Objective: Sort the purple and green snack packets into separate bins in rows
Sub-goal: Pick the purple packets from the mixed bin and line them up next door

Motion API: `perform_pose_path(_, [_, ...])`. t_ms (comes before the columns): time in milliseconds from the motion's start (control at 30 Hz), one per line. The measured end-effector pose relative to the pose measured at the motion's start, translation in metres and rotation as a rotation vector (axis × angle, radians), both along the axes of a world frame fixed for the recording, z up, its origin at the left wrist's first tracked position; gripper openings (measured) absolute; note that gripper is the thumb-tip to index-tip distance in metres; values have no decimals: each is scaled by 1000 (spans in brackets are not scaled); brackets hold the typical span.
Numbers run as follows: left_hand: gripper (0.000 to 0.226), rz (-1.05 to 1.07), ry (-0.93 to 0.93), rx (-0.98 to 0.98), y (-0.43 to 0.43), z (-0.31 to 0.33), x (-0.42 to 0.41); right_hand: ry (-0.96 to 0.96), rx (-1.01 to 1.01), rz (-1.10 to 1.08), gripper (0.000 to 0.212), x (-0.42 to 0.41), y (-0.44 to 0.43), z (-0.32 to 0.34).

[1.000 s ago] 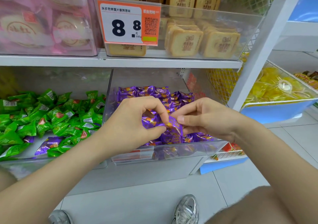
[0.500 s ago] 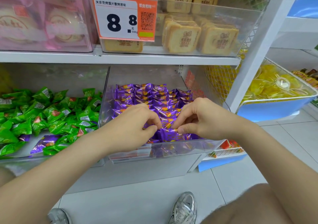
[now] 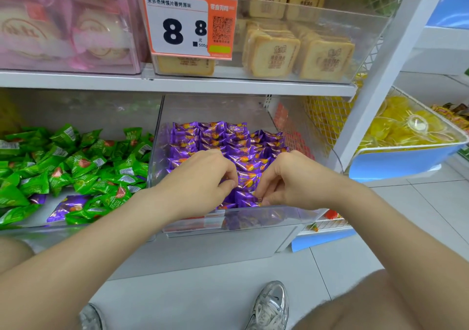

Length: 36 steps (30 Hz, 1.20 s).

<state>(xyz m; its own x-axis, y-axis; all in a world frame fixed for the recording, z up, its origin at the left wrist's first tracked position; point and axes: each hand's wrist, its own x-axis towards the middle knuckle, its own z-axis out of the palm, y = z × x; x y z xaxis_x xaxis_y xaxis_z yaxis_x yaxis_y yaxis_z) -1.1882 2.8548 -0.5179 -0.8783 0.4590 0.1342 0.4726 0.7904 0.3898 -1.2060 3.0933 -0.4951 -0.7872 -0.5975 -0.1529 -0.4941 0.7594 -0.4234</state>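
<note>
1. Both hands are in the clear plastic bin [image 3: 253, 216] on the lower shelf, working its near edge at 6 o'clock.
2. Right hand [image 3: 294, 180]: grip clenched, thumb and forefinger pinching the right corner of one purple foil snack packet [image 3: 245, 198] in the front row, just behind the bin's front wall.
3. Left hand [image 3: 200, 177]: fingers curled, thumb tip against that same packet's left side at 9 o'clock, so this grip grasps it too.
4. Behind the hands, towards 12 o'clock, the rows of purple foil packets [image 3: 223, 137] stand in tidy lines to the back wall.
5. At 9 o'clock of that bin, in the neighbouring tray, lies a loose heap of green foil snack packets [image 3: 76, 164], not in rows.
6. A stray purple packet [image 3: 67, 206] lies among the green ones near the tray's front, at 7 o'clock of the heap.
7. Up at 12 o'clock on the shelf above hangs an orange-and-white price tag [image 3: 189, 24] reading 8.8, with tan square biscuit packs [image 3: 271, 50] beside it at 3 o'clock.
8. Down at 6 o'clock, a silver sneaker [image 3: 270, 304] rests on the pale tiled floor [image 3: 203, 299].
</note>
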Motion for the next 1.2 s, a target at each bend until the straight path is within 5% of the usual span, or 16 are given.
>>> perform_pose_path(333, [10,169,145,165,-60,43,43,271,-171,104,17,31,-77,23])
perform_pose_path(567, [17,527,-160,-59,-160,56,41,377,-271,215,30,41,-177,29])
perform_pose_path(733, [23,889,-218,-249,-240,39,45,427,-7,280,27,22,-243,7])
perform_pose_path(833, [31,874,-398,-362,-264,38,47,390,103,314,19,14,-278,-7])
perform_pose_path(933, [64,753,-556,-448,-273,36,48,261,86,343,24,6,-308,-19])
perform_pose_path(1033, [84,656,-570,-397,-290,19,42,180,91,357,22,-4,-333,-33])
perform_pose_path(1200, [100,587,-513,-341,-315,1,33,143,275,425,49,-15,-352,-51])
